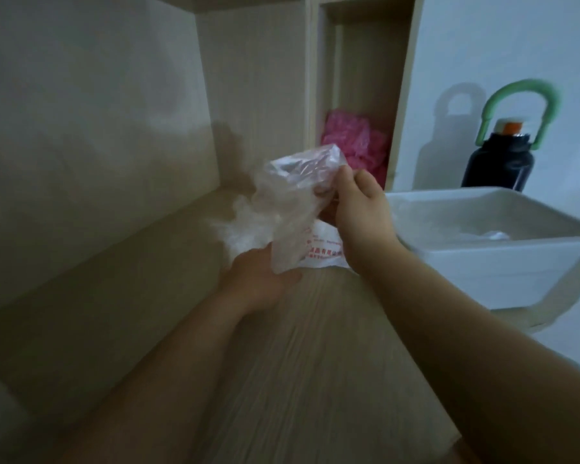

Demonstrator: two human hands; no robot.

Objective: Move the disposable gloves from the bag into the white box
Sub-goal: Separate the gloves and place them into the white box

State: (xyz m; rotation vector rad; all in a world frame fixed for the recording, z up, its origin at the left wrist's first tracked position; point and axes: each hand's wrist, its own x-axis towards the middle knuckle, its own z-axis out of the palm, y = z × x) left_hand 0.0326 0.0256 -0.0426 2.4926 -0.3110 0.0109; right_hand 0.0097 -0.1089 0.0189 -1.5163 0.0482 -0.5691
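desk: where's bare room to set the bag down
Bare desk runs along the side panel, left of the left hand, and nearer you than the bag. Right is crowded: white box, bottle behind it.

bag (325, 252): 1 | white box (482, 247): 1 | bottle (498, 169): 1 | pink bundle (350, 142): 1

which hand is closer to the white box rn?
Right. The right hand pinches clear plastic just left of the white box; the left hand touches the bag, farther left.
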